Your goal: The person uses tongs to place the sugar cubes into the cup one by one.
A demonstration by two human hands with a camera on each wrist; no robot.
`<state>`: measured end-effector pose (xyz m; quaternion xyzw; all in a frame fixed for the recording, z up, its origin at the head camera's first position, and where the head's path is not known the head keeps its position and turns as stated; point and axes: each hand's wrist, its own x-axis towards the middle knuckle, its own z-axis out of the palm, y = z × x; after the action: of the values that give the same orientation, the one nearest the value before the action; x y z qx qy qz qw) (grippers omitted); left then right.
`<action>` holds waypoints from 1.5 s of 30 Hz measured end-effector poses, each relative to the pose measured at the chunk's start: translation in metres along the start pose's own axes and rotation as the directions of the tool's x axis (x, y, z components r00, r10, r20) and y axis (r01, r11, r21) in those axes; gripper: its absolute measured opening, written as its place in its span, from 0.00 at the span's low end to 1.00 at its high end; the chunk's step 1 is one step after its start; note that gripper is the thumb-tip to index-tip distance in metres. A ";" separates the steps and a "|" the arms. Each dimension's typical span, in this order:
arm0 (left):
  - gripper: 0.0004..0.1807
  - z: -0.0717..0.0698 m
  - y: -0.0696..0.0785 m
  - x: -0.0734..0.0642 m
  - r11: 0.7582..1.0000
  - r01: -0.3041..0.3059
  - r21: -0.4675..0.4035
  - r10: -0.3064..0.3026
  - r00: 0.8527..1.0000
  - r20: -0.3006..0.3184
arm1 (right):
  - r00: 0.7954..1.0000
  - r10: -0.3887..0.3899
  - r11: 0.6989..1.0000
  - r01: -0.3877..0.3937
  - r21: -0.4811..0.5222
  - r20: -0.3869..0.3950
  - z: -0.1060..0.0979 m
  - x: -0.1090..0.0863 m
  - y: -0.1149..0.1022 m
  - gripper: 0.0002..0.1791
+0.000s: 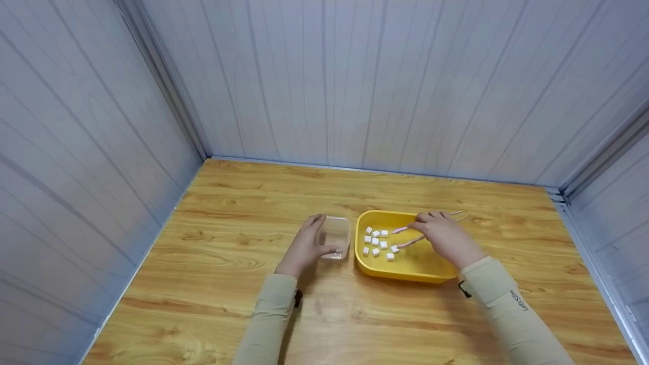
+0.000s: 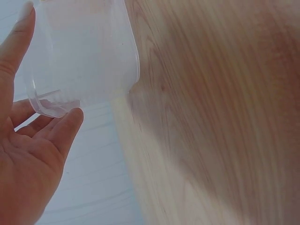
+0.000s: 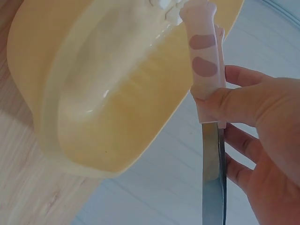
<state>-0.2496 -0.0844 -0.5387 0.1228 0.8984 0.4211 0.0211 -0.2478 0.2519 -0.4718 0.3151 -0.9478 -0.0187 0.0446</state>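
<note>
My left hand [image 1: 303,247] grips a clear plastic box [image 1: 334,230], thumb at its near side and fingers round the far side. In the left wrist view the box [image 2: 89,51] appears see-through, with rounded corners. My right hand [image 1: 447,239] holds a pair of tongs [image 1: 415,241] over a yellow basin [image 1: 405,276]. The tongs have pink, paw-marked ends [image 3: 205,56] and metal arms. Several small white cubes [image 1: 375,241] lie in the left part of the basin. The tong tips stand apart, the nearer one right at a cube [image 1: 395,249].
Box and basin stand side by side on a wood-grain table [image 1: 243,233], a narrow gap between them. Pale panelled walls [image 1: 355,91] rise behind the table and at both sides.
</note>
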 end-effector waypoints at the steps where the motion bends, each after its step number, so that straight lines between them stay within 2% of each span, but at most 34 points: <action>1: 0.50 0.000 0.000 0.000 1.000 0.002 -0.004 -0.002 1.000 -0.001 | 1.000 -0.009 1.000 0.009 -0.009 -0.001 0.001 0.000 0.000 0.29; 18: 0.51 0.001 -0.001 0.000 1.000 -0.011 -0.001 0.011 1.000 -0.004 | 0.999 -0.032 0.999 0.033 -0.024 0.030 0.018 0.002 -0.002 0.25; 37: 0.53 0.001 -0.001 0.001 1.000 0.002 -0.002 -0.002 1.000 -0.012 | 0.997 -0.020 0.999 0.024 -0.047 0.078 0.020 0.005 -0.006 0.24; 45: 0.53 0.001 -0.001 0.000 1.000 0.010 0.007 -0.010 1.000 -0.004 | 0.998 -0.034 0.998 0.036 -0.056 0.050 0.022 0.005 -0.007 0.21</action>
<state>-0.2496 -0.0844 -0.5402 0.1176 0.9004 0.4183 0.0210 -0.2496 0.2439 -0.4934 0.3297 -0.9420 -0.0541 0.0302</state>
